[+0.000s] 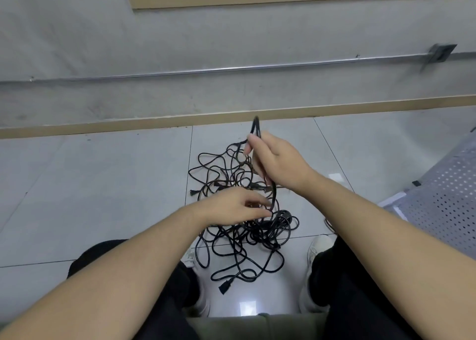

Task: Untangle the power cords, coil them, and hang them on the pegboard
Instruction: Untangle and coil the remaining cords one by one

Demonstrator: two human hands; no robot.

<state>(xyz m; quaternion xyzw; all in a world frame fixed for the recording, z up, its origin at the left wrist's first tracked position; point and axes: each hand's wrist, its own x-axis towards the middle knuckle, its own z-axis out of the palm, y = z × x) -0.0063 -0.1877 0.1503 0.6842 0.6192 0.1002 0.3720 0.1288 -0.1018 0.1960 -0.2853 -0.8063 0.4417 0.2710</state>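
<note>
On the pale tiled floor lay the tangled heap of black power cords, nothing coiled; her right hand gripped a raised doubled strand, left hand pinching another.

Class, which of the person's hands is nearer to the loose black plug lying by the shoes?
Left. The left hand is just above and left of the plug; the right hand is farther up, holding a cord.

power cords: black, tangled heap on floor tiles | one folded strand lifted upright | plug end lies nearest
</note>
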